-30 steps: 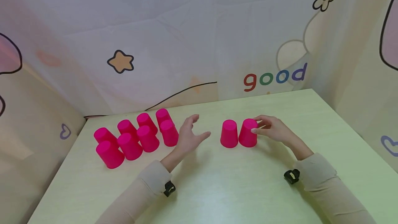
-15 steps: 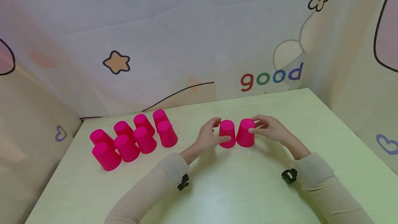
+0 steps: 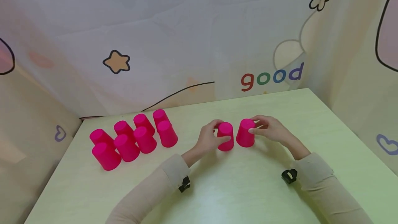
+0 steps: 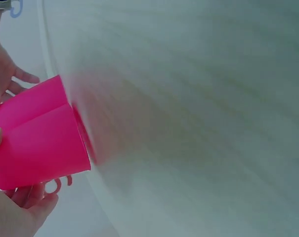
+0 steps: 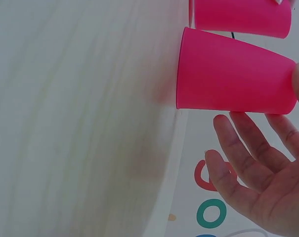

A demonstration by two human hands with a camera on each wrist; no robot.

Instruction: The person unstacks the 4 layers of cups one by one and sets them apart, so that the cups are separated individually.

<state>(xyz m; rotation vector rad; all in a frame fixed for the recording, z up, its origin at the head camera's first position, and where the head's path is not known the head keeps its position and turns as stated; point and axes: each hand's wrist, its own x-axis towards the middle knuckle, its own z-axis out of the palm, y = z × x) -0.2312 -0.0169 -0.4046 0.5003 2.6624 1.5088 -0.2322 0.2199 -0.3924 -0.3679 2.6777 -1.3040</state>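
Two pink cups stand upside down near the middle of the table. My left hand (image 3: 206, 140) grips the left cup (image 3: 225, 129), thumb across its near side and fingers behind it. In the left wrist view this cup (image 4: 45, 148) shows a dark sliver under its rim; whether it is lifted cannot be told. My right hand (image 3: 273, 130) holds the right cup (image 3: 245, 137), thumb near the closed end and fingers along the far side. The right wrist view shows the thumb and some fingertips touching this cup (image 5: 233, 74). A narrow gap separates the two cups.
Several more upside-down pink cups (image 3: 126, 148) stand in two rows at the table's left. A printed cloth (image 3: 174, 54) hangs behind the pale table (image 3: 217, 189) and along its sides. Each wrist wears a small black device (image 3: 289, 176).
My left hand has come right from beside the rows and taken hold of the left cup. That cup has shifted slightly left and nearer, away from the right cup. The right hand stays in place.
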